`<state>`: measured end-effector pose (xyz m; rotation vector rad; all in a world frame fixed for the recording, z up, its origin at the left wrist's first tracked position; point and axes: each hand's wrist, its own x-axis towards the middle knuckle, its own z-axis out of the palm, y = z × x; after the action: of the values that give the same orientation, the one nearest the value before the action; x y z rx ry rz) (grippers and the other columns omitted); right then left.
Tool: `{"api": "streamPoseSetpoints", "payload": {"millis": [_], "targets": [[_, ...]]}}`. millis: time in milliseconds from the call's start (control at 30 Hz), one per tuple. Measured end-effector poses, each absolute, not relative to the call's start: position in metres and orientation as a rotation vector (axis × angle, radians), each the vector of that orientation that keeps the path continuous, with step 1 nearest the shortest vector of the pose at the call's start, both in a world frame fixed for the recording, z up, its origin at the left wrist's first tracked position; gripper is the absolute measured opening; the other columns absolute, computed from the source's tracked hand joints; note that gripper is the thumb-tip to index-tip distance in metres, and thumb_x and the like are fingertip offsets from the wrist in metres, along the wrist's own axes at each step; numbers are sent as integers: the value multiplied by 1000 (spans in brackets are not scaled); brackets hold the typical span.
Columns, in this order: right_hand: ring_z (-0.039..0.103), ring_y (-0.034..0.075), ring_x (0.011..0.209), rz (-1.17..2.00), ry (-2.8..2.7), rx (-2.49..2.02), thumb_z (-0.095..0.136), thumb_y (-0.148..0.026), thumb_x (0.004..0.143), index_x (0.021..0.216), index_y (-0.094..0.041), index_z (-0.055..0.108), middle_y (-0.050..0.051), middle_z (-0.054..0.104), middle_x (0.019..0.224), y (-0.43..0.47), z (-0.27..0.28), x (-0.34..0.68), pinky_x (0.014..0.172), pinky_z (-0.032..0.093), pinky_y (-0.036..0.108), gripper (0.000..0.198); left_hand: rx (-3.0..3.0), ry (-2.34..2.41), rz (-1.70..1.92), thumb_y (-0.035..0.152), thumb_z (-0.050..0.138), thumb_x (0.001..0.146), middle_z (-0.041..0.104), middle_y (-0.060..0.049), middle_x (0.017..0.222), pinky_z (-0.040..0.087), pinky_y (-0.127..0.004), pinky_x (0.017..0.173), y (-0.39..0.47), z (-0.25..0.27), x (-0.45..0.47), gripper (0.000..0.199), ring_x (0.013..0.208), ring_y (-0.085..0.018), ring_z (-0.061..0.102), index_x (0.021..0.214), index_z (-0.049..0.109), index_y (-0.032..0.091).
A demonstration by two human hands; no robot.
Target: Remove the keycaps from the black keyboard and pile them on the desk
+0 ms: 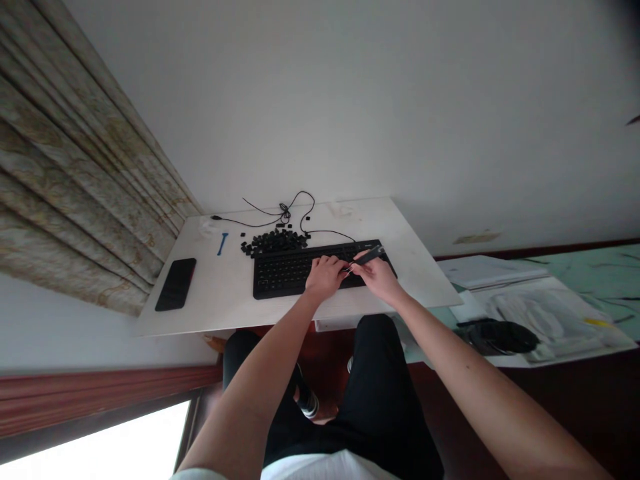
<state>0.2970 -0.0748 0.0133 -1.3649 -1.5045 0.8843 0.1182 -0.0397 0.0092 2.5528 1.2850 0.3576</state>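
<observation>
A black keyboard (283, 272) lies on the white table, keys removed over part of its right side as far as I can make out. My right hand (376, 273) is closed around a wire keycap puller (370, 255), its dark handle slanting up to the right and thin metal wires at its lower end. Close beside it, my left hand (326, 273) rests over the middle of the keyboard. Its fingers are bent and drawn together at the wire end; what they pinch is hidden. Behind the keyboard sits a pile of loose black keycaps (275, 241).
A black cable (285, 213) runs along the back of the table (220, 313). To the left lie a small blue tool (223, 243) and a black phone (176, 285). A lower surface at right carries a black item (500, 337) and clear plastic packaging (545, 317).
</observation>
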Motion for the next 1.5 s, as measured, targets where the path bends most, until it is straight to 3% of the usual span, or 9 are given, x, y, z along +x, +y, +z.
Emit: {"api": "streamPoseSetpoints", "payload": {"millis": [567,867,1067,1267,1500], "targets": [[74,25,84,703,-1657,-1408,59,-54,92,99,-23,61,8,72,91,-80,21,295,80,61,37,32,2612,1253,384,40,49,102,64,-6,116,37,-41,100,-42,6,117,28,113,-24,53,117,65,23],[74,27,93,696,-1591,-1372,59,-62,90,97,-23,62,10,72,100,-81,40,291,85,61,40,39,2636,1262,390,39,47,103,64,-8,119,37,-42,101,-43,3,117,28,116,-25,53,117,64,22],[75,26,87,742,-1564,-1337,67,-57,87,96,-22,60,7,73,84,-60,72,296,82,62,39,36,2627,1282,398,38,47,103,65,-8,121,37,-44,102,-43,4,119,28,115,-26,53,117,65,23],[76,23,73,825,-1315,-1446,70,-56,84,99,-20,59,7,73,82,-60,44,298,71,66,39,41,2606,1274,432,40,47,103,66,-7,119,37,-43,104,-45,5,117,29,116,-25,54,118,64,23],[76,24,68,767,-1276,-1592,67,-45,88,97,-21,58,7,73,78,-61,20,294,61,65,36,28,2495,1310,503,41,54,98,67,-9,118,37,-42,104,-46,5,117,38,116,-26,56,129,54,19]]}}
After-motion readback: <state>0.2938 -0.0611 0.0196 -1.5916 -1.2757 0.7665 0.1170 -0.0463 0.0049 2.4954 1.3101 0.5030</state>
